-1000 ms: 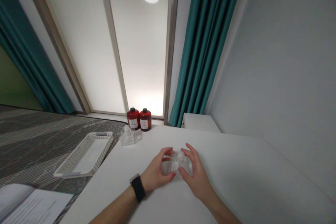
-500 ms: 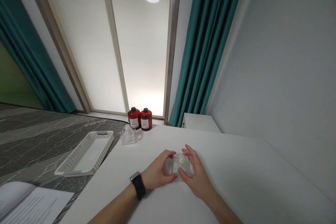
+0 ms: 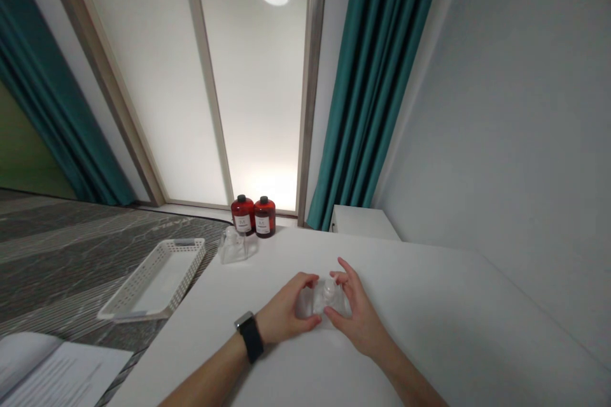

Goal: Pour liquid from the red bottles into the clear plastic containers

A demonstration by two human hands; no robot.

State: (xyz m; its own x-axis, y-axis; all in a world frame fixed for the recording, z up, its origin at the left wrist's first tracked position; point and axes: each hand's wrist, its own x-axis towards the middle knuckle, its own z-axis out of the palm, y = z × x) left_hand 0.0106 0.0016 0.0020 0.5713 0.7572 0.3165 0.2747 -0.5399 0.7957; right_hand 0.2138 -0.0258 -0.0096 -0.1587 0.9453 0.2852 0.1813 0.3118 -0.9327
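A small clear plastic container (image 3: 329, 290), seemingly a bottle with a rounded cap, is on the white table between my hands. My left hand (image 3: 291, 308) curves round its left side, thumb in front and fingers behind. With the thumb at the front and fingers at the far side, my right hand (image 3: 356, 311) grips around the cap end, its index finger lifted. A second clear bottle (image 3: 233, 247) stands at the table's far left corner. Beside it are two red bottles (image 3: 242, 215) with black caps and white labels.
A white perforated basket (image 3: 181, 296) sits to the left, beyond the table edge. An open booklet (image 3: 76, 372) with printed pages lies at the lower left. Behind the white table (image 3: 429, 305) stands a white cabinet (image 3: 365, 222), near a teal curtain (image 3: 372, 108).
My right hand's index finger has lifted slightly, and the hand has turned a little around the cap. My left hand keeps its hold on the clear bottle.
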